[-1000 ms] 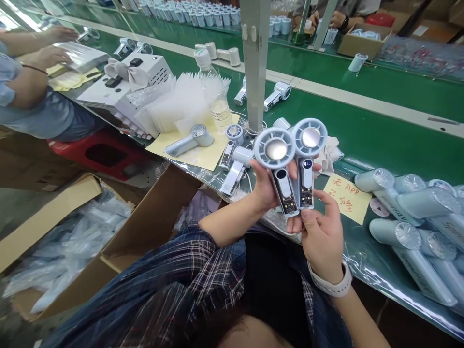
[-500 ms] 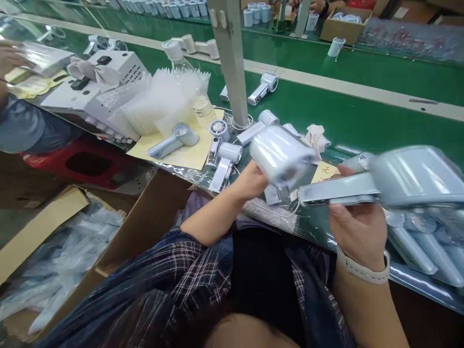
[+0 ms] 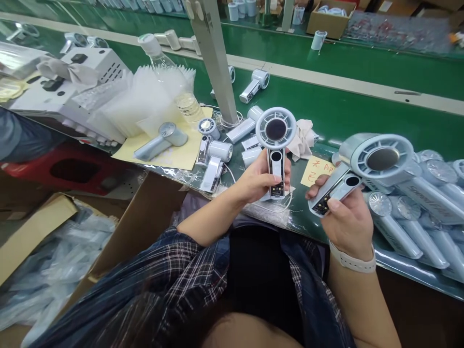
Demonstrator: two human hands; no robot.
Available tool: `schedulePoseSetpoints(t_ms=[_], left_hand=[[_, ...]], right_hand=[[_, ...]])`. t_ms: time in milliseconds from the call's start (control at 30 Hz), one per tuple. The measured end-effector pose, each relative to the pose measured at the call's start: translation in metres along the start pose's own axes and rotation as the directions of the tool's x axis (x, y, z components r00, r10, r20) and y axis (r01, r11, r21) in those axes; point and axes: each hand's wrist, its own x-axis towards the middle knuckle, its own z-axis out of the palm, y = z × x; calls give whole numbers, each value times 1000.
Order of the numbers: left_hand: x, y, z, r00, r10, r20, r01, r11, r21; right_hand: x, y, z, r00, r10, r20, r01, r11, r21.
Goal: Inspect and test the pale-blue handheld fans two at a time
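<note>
My left hand [image 3: 259, 181] is wrapped round the handle of a light blue handheld fan [image 3: 276, 133], which stands upright with its round grille and dark centre toward me. In my right hand [image 3: 348, 217] is a second handheld fan [image 3: 377, 157], tilted to the right, its thumb on the handle. Both handles show a dark round window and a strip of exposed circuit board. Behind and left of my left hand several more fans [image 3: 213, 169] lie on the bench among white cables. A crumpled cloth [image 3: 303, 139] and a yellow note with red writing [image 3: 319, 169] lie between the two held fans.
Many bagged fans [image 3: 409, 227] are piled at the right. A metal post [image 3: 213, 63] rises from the bench. Further left are a clear bottle [image 3: 186, 104], a stack of plastic sleeves [image 3: 145, 96] and a white box [image 3: 68, 87]. An open carton [image 3: 119, 241] stands below left.
Both fans have turned so that their grilles and handle fronts face me. The left fan has swung upright, and the right one has tipped up from lying nearly level. The view has shifted slightly right.
</note>
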Motion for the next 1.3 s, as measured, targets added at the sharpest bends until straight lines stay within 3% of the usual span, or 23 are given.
schedulePoseSetpoints(t_ms=[233, 467, 800, 1067, 1300], left_hand=[[-1, -1, -5, 998, -18, -58, 21, 998, 54], [-2, -2, -8, 1000, 4, -27, 0, 985, 172], [-2, -5, -9, 1000, -19, -17, 22, 983, 182], [-8, -1, -7, 995, 20, 94, -40, 974, 225], [-2, -14, -13, 999, 37, 10, -38, 959, 282]], right_hand=[[-1, 11, 2, 1000, 15, 9, -15, 1000, -13], [-2, 14, 6, 999, 48, -8, -47, 999, 15], [-3, 19, 9, 998, 51, -28, -50, 998, 42], [-5, 19, 8, 999, 2, -33, -3, 1000, -31], [-6, 22, 10, 992, 85, -92, -82, 996, 33]])
